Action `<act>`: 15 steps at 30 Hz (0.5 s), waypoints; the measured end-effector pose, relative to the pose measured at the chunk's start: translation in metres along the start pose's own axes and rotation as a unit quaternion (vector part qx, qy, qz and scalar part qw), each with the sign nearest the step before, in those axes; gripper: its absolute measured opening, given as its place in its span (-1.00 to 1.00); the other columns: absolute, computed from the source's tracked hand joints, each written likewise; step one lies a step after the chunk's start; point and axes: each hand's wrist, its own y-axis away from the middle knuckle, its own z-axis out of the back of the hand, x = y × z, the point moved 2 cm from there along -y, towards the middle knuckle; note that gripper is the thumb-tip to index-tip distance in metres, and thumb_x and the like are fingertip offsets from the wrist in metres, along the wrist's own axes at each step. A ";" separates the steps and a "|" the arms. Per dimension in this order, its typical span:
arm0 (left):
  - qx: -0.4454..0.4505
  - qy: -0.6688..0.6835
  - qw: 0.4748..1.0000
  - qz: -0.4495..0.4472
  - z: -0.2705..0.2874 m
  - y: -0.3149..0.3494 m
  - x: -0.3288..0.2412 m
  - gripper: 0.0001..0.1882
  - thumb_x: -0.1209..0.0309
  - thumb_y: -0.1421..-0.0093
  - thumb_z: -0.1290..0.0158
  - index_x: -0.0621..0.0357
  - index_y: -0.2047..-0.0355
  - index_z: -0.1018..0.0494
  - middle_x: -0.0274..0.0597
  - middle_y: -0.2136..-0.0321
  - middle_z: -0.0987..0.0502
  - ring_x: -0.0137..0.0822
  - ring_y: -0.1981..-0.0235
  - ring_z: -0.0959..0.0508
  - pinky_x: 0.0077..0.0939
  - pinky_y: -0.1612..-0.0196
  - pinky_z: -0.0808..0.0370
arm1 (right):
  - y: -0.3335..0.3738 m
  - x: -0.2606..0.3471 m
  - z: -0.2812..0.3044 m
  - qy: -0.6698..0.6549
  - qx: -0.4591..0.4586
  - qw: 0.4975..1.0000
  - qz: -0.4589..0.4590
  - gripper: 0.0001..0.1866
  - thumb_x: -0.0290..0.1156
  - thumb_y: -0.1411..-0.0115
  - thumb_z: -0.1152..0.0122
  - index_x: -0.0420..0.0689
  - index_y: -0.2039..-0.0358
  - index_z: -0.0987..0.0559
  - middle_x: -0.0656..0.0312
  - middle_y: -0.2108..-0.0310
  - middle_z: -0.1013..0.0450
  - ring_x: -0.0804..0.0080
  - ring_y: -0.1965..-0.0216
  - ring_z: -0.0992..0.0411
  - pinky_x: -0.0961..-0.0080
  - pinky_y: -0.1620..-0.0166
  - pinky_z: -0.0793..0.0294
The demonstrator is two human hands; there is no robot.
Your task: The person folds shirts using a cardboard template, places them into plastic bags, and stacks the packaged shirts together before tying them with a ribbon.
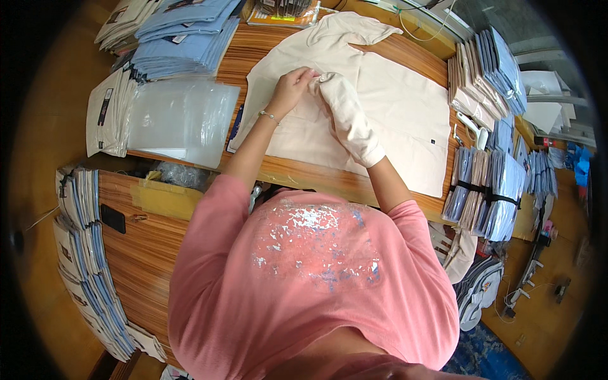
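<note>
A cream long-sleeved garment (405,107) lies spread over the wood-grain table in front of me. My right forearm (387,183) goes into one of its sleeves (348,123), which is bunched along the arm, so the cloth hides my right hand and its fingers. At the far end of that sleeve my left hand (292,87) is closed, fingertips pinching the cloth. The other sleeve (373,30) stretches away toward the far edge. A small dark tag (433,141) shows near the garment's right edge.
Left of the garment are clear plastic bags (183,114), folded blue shirts (183,47) and cream packs (107,114). Wrapped shirts (484,190) and a white handheld device (472,126) stand at the right. A black phone (113,218) rests on the left-hand surface.
</note>
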 end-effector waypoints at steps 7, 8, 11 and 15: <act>0.054 0.000 0.997 -0.050 0.002 0.006 -0.009 -0.83 0.40 -0.12 -0.08 0.27 0.37 -0.52 -0.33 0.50 -0.54 -0.55 0.43 -0.44 -0.65 0.33 -0.39 | -0.004 0.006 -0.006 -0.146 -0.008 0.978 -0.150 -0.52 -0.76 0.10 0.06 -0.27 0.07 -0.37 -0.03 0.22 -0.32 0.00 0.19 -0.31 0.33 0.13 -0.34; 0.053 0.007 0.998 -0.042 0.003 0.005 -0.010 -0.83 0.39 -0.12 -0.08 0.28 0.38 -0.51 -0.32 0.49 -0.54 -0.55 0.45 -0.43 -0.65 0.33 -0.38 | -0.005 0.008 -0.005 -0.168 -0.007 0.969 -0.179 -0.54 -0.76 0.09 0.06 -0.27 0.09 -0.37 -0.02 0.23 -0.32 0.02 0.21 -0.32 0.35 0.14 -0.34; 0.048 0.020 0.998 -0.029 0.006 0.005 -0.007 -0.82 0.39 -0.13 -0.07 0.28 0.39 -0.51 -0.32 0.51 -0.54 -0.56 0.48 -0.40 -0.67 0.34 -0.37 | -0.006 0.014 -0.004 -0.185 -0.006 0.958 -0.220 -0.59 -0.75 0.07 0.06 -0.27 0.13 -0.39 0.00 0.26 -0.32 0.05 0.25 -0.33 0.40 0.17 -0.35; 0.051 0.036 0.998 -0.002 0.010 0.004 -0.003 -0.82 0.38 -0.14 -0.06 0.27 0.36 -0.50 -0.35 0.51 -0.52 -0.57 0.47 -0.39 -0.68 0.33 -0.37 | -0.012 0.025 0.001 -0.184 -0.020 0.957 -0.222 -0.61 -0.75 0.04 0.04 -0.25 0.13 -0.40 0.02 0.28 -0.33 0.07 0.29 -0.34 0.42 0.18 -0.36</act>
